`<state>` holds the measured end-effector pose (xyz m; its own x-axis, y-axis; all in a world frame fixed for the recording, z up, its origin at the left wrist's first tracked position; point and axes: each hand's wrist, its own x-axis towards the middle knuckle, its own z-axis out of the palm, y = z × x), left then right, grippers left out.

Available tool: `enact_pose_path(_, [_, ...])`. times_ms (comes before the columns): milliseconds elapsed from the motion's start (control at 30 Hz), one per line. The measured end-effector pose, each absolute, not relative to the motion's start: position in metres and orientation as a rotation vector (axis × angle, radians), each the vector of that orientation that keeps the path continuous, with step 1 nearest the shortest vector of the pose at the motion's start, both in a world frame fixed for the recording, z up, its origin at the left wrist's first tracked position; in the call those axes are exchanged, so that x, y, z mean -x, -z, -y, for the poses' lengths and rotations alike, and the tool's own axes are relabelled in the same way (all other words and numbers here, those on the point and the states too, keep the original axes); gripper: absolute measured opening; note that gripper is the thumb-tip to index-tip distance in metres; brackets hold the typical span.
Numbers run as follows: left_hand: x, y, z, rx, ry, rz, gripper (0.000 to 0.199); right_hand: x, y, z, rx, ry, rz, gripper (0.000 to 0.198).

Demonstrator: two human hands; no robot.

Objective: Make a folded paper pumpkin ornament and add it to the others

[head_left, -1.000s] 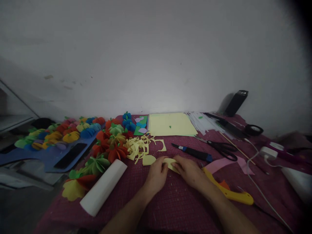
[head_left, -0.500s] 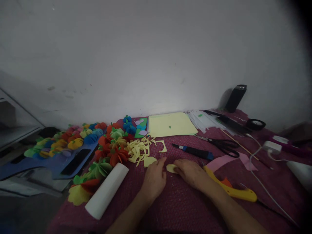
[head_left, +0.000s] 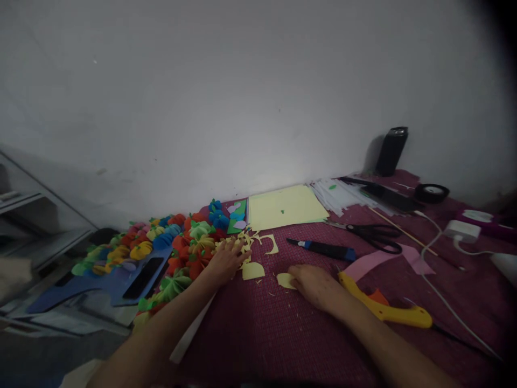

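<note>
My left hand (head_left: pixel 226 262) lies over a heap of pale yellow paper scraps (head_left: pixel 247 238), its fingers spread and touching them. Just right of its fingertips rests a half-round pale yellow paper piece (head_left: pixel 253 271) on the cloth. My right hand (head_left: pixel 313 284) is closed with its fingertips at the edge of a small rounded yellow paper cutout (head_left: pixel 285 280); its thumb is hidden. A curved yellow offcut (head_left: pixel 271 245) lies beyond, beside a blue and black utility knife (head_left: pixel 327 250). My left forearm partly covers a white roll (head_left: pixel 193 331).
Colourful paper pumpkins (head_left: pixel 197 250) crowd the left side, some on a blue board (head_left: pixel 52 293). Yellow sheets (head_left: pixel 285 207) lie by the wall. On the right are black scissors (head_left: pixel 374 234), a pink paper strip (head_left: pixel 375 260), a yellow glue gun (head_left: pixel 388 312), a white cable (head_left: pixel 436 296) and black tape (head_left: pixel 431 192).
My left hand has moved left and away from me, from beside the half-round piece onto the scraps, with fingers now spread. My right hand stays at the small cutout. The view has shifted slightly.
</note>
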<state>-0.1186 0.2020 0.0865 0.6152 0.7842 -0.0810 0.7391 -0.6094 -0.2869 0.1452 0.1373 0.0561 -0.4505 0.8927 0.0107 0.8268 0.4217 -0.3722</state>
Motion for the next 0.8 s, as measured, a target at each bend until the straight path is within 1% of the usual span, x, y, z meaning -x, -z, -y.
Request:
enact_pose_path(67, [0.117,-0.083,-0.212,2.643,-0.319,1.24,0.061,-0.145,-0.056,-0.137,1.507,-0.477,2.461,0.018])
enact_pose_path(200, [0.117,-0.073,-0.23,2.666,-0.341,1.304,0.028,-0.145,-0.054,-0.138,1.493,-0.499,2.458,0.017])
enact_pose_path(233, [0.117,-0.07,-0.234,2.67,-0.343,1.334,0.025,-0.145,-0.053,-0.138,1.488,-0.501,2.456,0.017])
enact_pose_path(367, [0.122,-0.066,-0.246,2.655,-0.275,1.495,0.032,-0.146,-0.05,-0.138,1.469,-0.498,2.449,0.018])
enact_pose_path(633, [0.122,-0.077,-0.267,2.462,0.081,1.887,0.033,-0.145,-0.049,-0.139,1.465,-0.499,2.447,0.018])
enact_pose_path(800, [0.111,-0.073,-0.282,2.409,0.168,1.997,0.032,-0.145,-0.049,-0.139,1.465,-0.517,2.445,0.018])
